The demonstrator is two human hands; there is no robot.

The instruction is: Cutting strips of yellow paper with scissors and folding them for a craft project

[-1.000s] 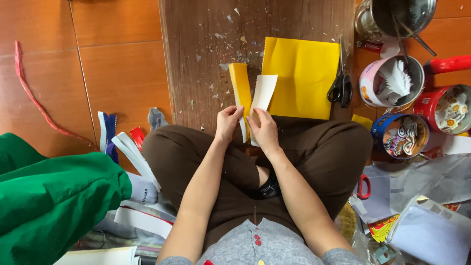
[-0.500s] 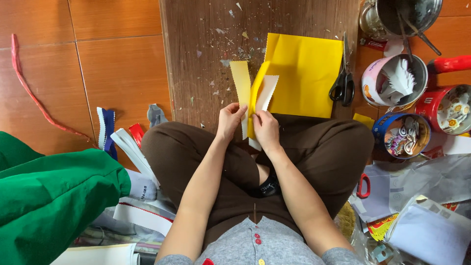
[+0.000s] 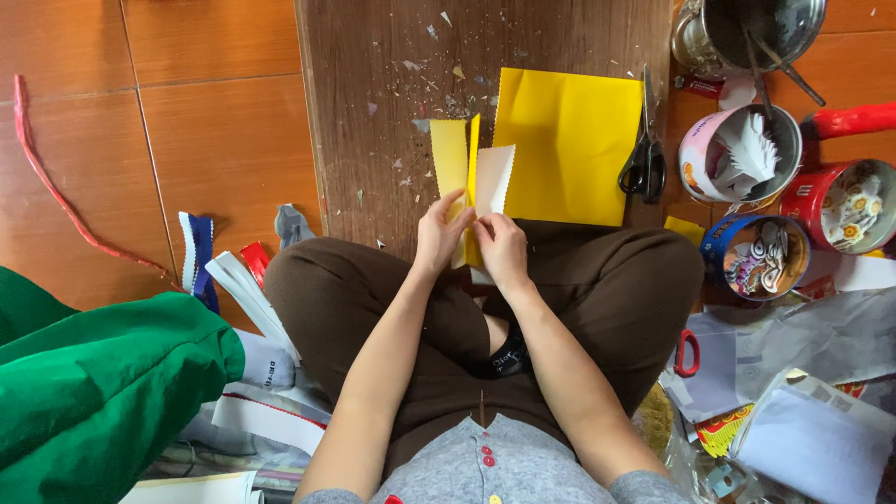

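Yellow paper strip point(image 3: 451, 157) with zigzag edges held upright over near edge of low wooden table point(image 3: 373, 112), folded lengthwise, white underside flap at 3 o'clock. Left hand point(image 3: 439, 235) pinching lower end, fingers closed on strip; right hand point(image 3: 501, 250) likewise closed on it, just beside. Larger yellow sheet point(image 3: 569, 140) lying flat at 2 o'clock; black scissors point(image 3: 644, 159) touching its right edge. Open tins point(image 3: 747, 154) farther right. Risk noted: crooked crease or torn zigzag edge likely under uneven pinch, thin paper.

Bare board point(image 3: 373, 84) left; scissors point(image 3: 644, 163) right
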